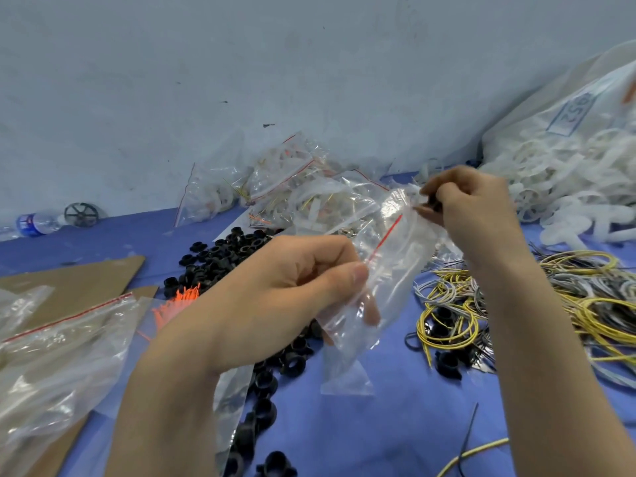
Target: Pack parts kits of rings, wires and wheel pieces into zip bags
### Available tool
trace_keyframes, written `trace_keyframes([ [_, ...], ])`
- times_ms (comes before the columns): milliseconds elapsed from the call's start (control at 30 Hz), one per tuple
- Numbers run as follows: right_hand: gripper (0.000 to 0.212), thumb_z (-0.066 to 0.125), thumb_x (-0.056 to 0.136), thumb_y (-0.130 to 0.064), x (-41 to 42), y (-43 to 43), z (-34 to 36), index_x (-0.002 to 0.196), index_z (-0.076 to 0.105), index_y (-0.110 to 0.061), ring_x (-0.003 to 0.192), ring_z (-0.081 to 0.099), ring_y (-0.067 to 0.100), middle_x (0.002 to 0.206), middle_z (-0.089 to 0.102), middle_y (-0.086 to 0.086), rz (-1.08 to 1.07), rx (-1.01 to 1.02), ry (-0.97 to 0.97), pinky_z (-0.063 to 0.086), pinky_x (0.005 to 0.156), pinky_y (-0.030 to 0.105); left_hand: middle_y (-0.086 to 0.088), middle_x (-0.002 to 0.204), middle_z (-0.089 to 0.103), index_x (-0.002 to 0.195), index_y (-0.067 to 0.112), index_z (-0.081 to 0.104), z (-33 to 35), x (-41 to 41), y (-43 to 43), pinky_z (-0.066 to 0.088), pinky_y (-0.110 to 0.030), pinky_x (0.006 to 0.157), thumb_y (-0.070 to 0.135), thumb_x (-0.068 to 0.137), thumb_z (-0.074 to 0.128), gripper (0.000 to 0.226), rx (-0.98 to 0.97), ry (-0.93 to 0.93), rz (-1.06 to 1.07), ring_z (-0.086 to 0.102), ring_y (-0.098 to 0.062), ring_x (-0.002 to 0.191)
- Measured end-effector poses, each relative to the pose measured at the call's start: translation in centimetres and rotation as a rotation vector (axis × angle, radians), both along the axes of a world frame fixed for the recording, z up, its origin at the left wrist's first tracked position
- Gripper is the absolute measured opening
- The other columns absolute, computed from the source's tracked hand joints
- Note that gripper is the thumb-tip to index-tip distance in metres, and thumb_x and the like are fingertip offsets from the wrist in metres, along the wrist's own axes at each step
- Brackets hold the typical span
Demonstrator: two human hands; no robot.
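**Zip bag held open between two hands, mid-frame**

A clear zip bag (375, 287) hangs in the air at the centre of the frame, above the blue table cover (395, 425). Its long axis runs diagonally: the sealed bottom sits low at centre and the mouth points up and to the right. A thin red zip line crosses it near the top.

The left hand (275, 297) pinches the bag's side just below that red line, thumb on the near face and curled fingers behind, one of them showing through the film. The right hand (475, 204), fingers bunched together, pinches the crinkled lip of the mouth. A small dark piece (434, 201) shows between its fingertips; what kind of part it is cannot be told.

Under and behind the left hand lies a heap of black plastic rings (220, 259), partly hidden by the wrist. A tuft of thin orange pins (179, 301) lies beside them. To the right, below the right forearm, lie tangled loops of yellow and grey wires (516, 304). A black cable tie (468, 438) lies at lower right.

White spoked wheel pieces (568, 187) spill from a large, milky, labelled sack (564, 108) at upper right. Filled zip bags (292, 187) are piled against the scuffed pale wall (241, 63) behind the held bag. At lower left, glossy empty bags (58, 346) lie on flat brown cardboard (69, 280). At far left a water bottle (38, 223) lies on its side, with a dark spoked wheel (82, 214) just beside it.
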State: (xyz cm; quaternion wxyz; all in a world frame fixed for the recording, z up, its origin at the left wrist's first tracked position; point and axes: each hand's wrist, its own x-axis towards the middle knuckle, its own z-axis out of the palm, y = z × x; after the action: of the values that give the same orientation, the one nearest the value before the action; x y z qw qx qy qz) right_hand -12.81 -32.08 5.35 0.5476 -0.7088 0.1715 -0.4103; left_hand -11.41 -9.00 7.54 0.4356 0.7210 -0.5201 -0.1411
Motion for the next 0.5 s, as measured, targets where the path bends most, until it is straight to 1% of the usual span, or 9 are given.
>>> trace_keyframes([
  [67,0.026,0.050,0.089,0.001,-1.2,0.8,1.3,0.087,0.063,-0.022,0.069,0.065,0.011,0.085,0.061,0.010,0.139,0.093,-0.205,0.057,0.070,0.024,0.006,0.069,0.063,0.080,0.010,0.067,0.0,0.1,-0.1,0.043,-0.015,0.062,0.034,0.091,0.058,0.028,-0.022,-0.006,0.014,0.054,-0.004,0.062],
  [100,0.024,0.055,0.087,-0.002,-1.9,1.2,2.0,0.094,0.063,-0.024,0.070,0.066,0.012,0.090,0.061,0.014,0.223,0.083,-0.269,0.057,0.070,0.024,0.006,0.077,0.065,0.082,0.016,0.070,-0.1,0.1,-0.2,0.047,-0.019,0.069,0.040,0.087,0.061,0.026,-0.033,0.000,0.031,0.061,-0.006,0.071],
  [200,0.025,0.063,0.081,-0.010,-4.0,3.1,3.7,0.101,0.061,-0.025,0.071,0.066,0.020,0.093,0.066,0.015,0.467,-0.064,-0.324,0.056,0.069,0.028,0.008,0.096,0.062,0.085,0.026,0.075,-0.3,0.2,-0.5,0.051,-0.026,0.084,0.045,0.078,0.061,0.025,-0.070,-0.027,0.072,0.063,-0.013,0.094],
  [267,0.025,0.069,0.079,-0.009,-4.8,4.5,4.5,0.098,0.058,-0.022,0.072,0.065,0.027,0.091,0.069,0.011,0.513,-0.242,-0.264,0.056,0.070,0.032,0.011,0.099,0.056,0.081,0.030,0.074,-0.3,0.0,-0.6,0.050,-0.039,0.088,0.046,0.077,0.059,0.022,-0.072,-0.074,0.086,0.060,-0.017,0.098],
  [333,0.024,0.075,0.077,-0.014,-5.3,5.5,4.9,0.089,0.055,-0.018,0.074,0.066,0.024,0.085,0.070,0.006,0.457,-0.431,-0.132,0.055,0.074,0.035,0.012,0.101,0.055,0.077,0.031,0.072,-0.4,0.1,-0.6,0.048,-0.049,0.089,0.046,0.076,0.057,0.021,-0.090,-0.107,0.100,0.057,-0.019,0.099],
  [367,0.023,0.077,0.076,-0.020,-5.4,5.7,4.9,0.086,0.056,-0.016,0.074,0.066,0.021,0.081,0.069,0.002,0.423,-0.524,-0.042,0.053,0.076,0.035,0.012,0.103,0.055,0.076,0.030,0.071,-0.4,0.2,-0.5,0.050,-0.046,0.090,0.044,0.077,0.057,0.020,-0.120,-0.120,0.110,0.057,-0.017,0.101],
  [433,0.023,0.076,0.073,-0.038,-5.7,5.9,4.9,0.078,0.064,-0.019,0.072,0.066,0.009,0.071,0.068,-0.008,0.343,-0.645,0.120,0.048,0.072,0.023,0.009,0.110,0.058,0.075,0.029,0.070,-0.4,0.3,-0.3,0.050,-0.032,0.088,0.040,0.078,0.058,0.018,-0.195,-0.142,0.119,0.059,-0.013,0.102],
  [467,0.025,0.073,0.072,-0.048,-5.9,5.9,5.0,0.075,0.068,-0.024,0.072,0.065,0.002,0.069,0.068,-0.013,0.290,-0.664,0.148,0.044,0.072,0.017,0.007,0.113,0.059,0.075,0.029,0.070,-0.4,0.5,-0.1,0.049,-0.029,0.088,0.038,0.079,0.058,0.016,-0.225,-0.154,0.122,0.059,-0.014,0.102],
  [500,0.026,0.070,0.073,-0.054,-6.1,5.8,5.0,0.075,0.070,-0.028,0.077,0.063,-0.002,0.073,0.068,-0.017,0.243,-0.657,0.120,0.042,0.075,0.016,0.006,0.114,0.059,0.074,0.030,0.069,-0.4,0.7,0.0,0.048,-0.030,0.090,0.037,0.079,0.057,0.015,-0.252,-0.163,0.128,0.059,-0.016,0.104],
])
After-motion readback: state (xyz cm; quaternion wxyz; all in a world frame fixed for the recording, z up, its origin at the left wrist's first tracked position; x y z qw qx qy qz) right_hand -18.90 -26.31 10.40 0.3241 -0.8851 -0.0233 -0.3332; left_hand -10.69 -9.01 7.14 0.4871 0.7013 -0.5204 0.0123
